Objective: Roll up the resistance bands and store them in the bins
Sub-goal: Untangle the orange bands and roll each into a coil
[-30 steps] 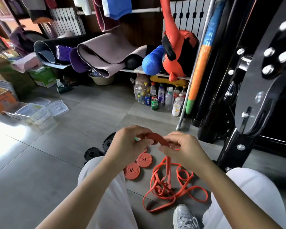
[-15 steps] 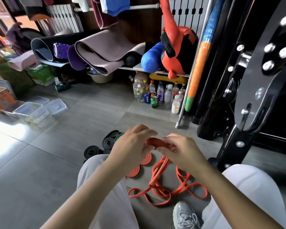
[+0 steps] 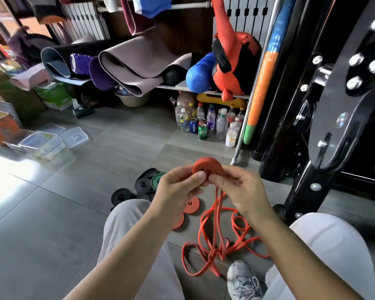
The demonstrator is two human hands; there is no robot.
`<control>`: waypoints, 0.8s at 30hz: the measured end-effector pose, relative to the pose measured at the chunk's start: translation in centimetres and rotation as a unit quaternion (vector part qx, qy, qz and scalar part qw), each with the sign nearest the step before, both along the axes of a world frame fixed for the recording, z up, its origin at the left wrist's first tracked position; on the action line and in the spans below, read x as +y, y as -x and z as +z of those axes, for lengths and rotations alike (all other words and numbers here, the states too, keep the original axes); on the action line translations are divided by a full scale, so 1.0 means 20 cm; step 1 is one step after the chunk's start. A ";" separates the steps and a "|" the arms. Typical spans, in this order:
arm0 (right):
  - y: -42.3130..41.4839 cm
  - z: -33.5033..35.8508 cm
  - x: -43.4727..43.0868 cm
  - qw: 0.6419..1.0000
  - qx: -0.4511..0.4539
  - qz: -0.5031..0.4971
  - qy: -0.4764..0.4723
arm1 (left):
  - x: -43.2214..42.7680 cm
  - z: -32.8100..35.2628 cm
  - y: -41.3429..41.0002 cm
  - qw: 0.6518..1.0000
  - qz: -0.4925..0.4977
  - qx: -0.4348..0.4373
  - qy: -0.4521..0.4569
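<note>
Head view: my left grip (image 3: 178,191) and right grip (image 3: 241,189) both pinch the half-rolled orange band (image 3: 206,165) at centre; its loose tail (image 3: 217,213) hangs to the floor (image 3: 74,213) at 6 o'clock. Other rolled bands (image 3: 120,194) lie at 8 o'clock, clear bins (image 3: 42,144) at 9 o'clock.

"PEPSI" reads down the blue can (image 3: 193,126) among the bottles (image 3: 220,124); the green can (image 3: 202,131) beside it possibly says Sprite.

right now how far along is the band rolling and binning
Done: orange coils, black coils and a green coil lie rolled on the floor. In hand: left hand and right hand pinch a part-wound orange roll. Left: its loose tail, then moving coils to the clear bins, where no bands show.
</note>
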State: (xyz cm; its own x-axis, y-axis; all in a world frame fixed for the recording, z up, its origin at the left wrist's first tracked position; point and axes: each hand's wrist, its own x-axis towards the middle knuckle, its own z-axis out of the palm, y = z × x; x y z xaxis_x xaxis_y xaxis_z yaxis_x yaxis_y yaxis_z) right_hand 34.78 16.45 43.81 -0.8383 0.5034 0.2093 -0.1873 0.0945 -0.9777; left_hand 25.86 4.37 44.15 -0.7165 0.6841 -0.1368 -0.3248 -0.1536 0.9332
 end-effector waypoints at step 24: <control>0.03 0.01 0.00 1.000 0.003 0.010 0.004 | -0.02 0.11 0.03 0.999 0.041 0.002 -0.029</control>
